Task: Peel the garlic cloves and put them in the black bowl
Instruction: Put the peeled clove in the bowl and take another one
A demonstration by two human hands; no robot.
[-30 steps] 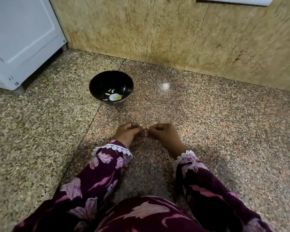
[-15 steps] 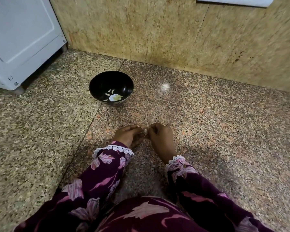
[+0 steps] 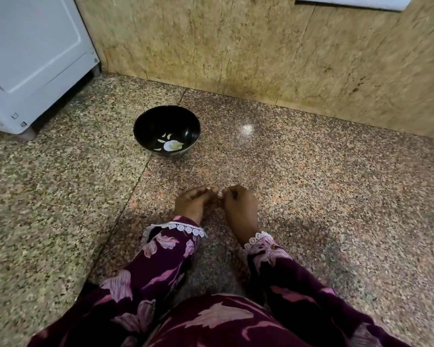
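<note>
Both hands low over the granite floor [image 3: 323,196], fingertips meeting. Left hand [image 3: 192,204] and right hand [image 3: 239,205] pinch a small pale garlic clove [image 3: 220,194] between them, mostly hidden. Black bowl [image 3: 145,126] sits on the floor farther out, slightly left, holding a few pale pieces [image 3: 171,145].

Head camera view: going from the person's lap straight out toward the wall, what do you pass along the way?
Floral sleeves → left hand and right hand, fingertips meeting around something small → bare speckled floor → black bowl holding pale pieces → stone wall.
</note>
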